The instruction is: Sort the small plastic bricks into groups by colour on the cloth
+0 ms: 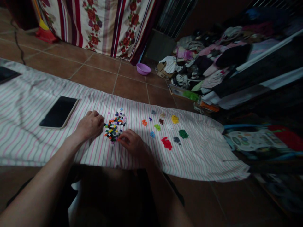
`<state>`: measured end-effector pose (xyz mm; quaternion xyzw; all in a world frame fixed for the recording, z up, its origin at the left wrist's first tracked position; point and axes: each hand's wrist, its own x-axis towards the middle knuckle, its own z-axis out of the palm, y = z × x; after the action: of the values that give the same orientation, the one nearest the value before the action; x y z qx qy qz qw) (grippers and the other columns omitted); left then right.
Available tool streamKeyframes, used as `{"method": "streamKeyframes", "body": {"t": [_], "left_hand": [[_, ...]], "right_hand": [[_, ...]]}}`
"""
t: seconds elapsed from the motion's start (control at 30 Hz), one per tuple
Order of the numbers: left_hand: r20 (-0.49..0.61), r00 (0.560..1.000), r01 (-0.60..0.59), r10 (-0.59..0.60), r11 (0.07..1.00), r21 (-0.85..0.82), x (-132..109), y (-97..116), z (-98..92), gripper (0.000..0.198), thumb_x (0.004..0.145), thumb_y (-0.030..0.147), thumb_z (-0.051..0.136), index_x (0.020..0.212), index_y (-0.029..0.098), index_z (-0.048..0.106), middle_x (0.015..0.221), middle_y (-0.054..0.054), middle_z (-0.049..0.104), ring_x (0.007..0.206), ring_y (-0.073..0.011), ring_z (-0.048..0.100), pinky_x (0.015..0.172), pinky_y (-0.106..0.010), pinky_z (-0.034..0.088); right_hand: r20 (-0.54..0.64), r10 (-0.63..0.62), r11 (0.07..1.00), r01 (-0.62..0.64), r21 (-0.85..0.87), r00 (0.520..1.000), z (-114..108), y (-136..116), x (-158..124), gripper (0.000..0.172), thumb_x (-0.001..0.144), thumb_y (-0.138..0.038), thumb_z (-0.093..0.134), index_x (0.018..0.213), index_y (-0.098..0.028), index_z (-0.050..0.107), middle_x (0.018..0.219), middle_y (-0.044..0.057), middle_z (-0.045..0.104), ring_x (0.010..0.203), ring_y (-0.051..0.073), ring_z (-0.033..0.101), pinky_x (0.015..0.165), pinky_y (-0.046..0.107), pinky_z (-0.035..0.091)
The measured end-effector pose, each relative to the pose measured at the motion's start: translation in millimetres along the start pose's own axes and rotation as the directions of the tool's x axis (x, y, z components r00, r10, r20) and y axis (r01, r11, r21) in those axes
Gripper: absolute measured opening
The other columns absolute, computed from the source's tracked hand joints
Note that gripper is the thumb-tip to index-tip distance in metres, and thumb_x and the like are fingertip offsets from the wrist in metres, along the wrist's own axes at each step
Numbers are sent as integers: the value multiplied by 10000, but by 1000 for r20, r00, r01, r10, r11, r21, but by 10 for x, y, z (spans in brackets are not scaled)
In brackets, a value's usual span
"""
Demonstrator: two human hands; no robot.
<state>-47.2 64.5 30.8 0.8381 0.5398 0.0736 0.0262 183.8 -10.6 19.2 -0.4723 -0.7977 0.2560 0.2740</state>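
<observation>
A mixed pile of small coloured pieces [115, 127], like beads or tiny bricks, lies on a striped cloth [137, 157]. At the pile's left edge rests my left hand [91, 124], its fingers curled under in a loose fist. Whatever it may hold is hidden. From the right, my right hand [132, 142] reaches to the pile's lower edge with thumb and forefinger pinched together. Anything in that pinch is too small to name. Right of this hand are single-colour heaps, among them red pieces [167, 143], green pieces [183, 134], yellow pieces [175, 119] and orange pieces [144, 122].
A phone [59, 112] lies left of my left hand, and another dark device [7, 74] sits at the far left. Beyond the cloth, a purple basin [143, 69] stands on the tiled floor. Heaped clothes [203, 60] and a shelf are on the right.
</observation>
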Motion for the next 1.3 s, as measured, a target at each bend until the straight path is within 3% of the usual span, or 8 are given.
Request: {"method": "streamKeyframes", "body": {"t": [0.23, 0.47, 0.67, 0.8, 1.0, 1.3], "left_hand": [[-25, 1000, 0, -1, 1000, -15, 10, -24, 51, 307, 895, 291, 426, 901, 164, 705, 988, -134, 653, 942, -248, 580, 864, -383, 474], [-37, 999, 22, -24, 998, -62, 9, -32, 80, 317, 886, 292, 421, 913, 153, 705, 1006, -162, 649, 943, -271, 579, 849, -410, 475], [-45, 999, 19, -21, 998, -60, 17, -31, 89, 298, 876, 279, 446, 910, 151, 712, 998, -167, 655, 953, -293, 591, 844, -427, 492], [-35, 999, 25, -27, 999, -44, 20, -21, 76, 306, 881, 275, 446, 920, 132, 715, 1007, -174, 654, 963, -290, 594, 863, -419, 493], [-33, 999, 31, -32, 999, -23, 17, -14, 68, 306, 887, 280, 435, 903, 152, 713, 986, -143, 658, 946, -273, 598, 851, -409, 499], [-105, 994, 1, -2, 1000, -8, -10, -37, 138, 278, 902, 263, 446, 869, 150, 697, 950, -145, 654, 909, -265, 593, 819, -402, 510]], "right_hand": [[-61, 117, 985, -108, 136, 991, -95, 55, 18, 43, 830, -236, 596, 821, -196, 606, 768, -8, 610, 648, 114, 553, 642, 244, 460], [-253, 242, 966, -208, 153, 937, -269, 295, 9, 88, 801, -294, 572, 811, -209, 596, 726, -5, 624, 649, 134, 589, 620, 246, 477], [-444, 219, 972, -235, 20, 869, -481, 596, -14, 121, 797, -297, 584, 814, -200, 655, 820, 46, 666, 685, 160, 602, 665, 290, 506], [-531, 230, 938, -331, -103, 815, -559, 694, -30, 124, 789, -265, 591, 809, -201, 695, 797, 45, 652, 683, 161, 581, 694, 296, 501], [-551, 292, 864, -463, -199, 782, -573, 744, -40, 123, 802, -260, 602, 820, -206, 711, 765, 28, 640, 685, 168, 578, 699, 295, 469], [-503, 257, 850, -441, -289, 825, -550, 759, -21, 134, 806, -200, 578, 830, -202, 710, 771, 43, 665, 686, 174, 588, 687, 286, 448]]}}
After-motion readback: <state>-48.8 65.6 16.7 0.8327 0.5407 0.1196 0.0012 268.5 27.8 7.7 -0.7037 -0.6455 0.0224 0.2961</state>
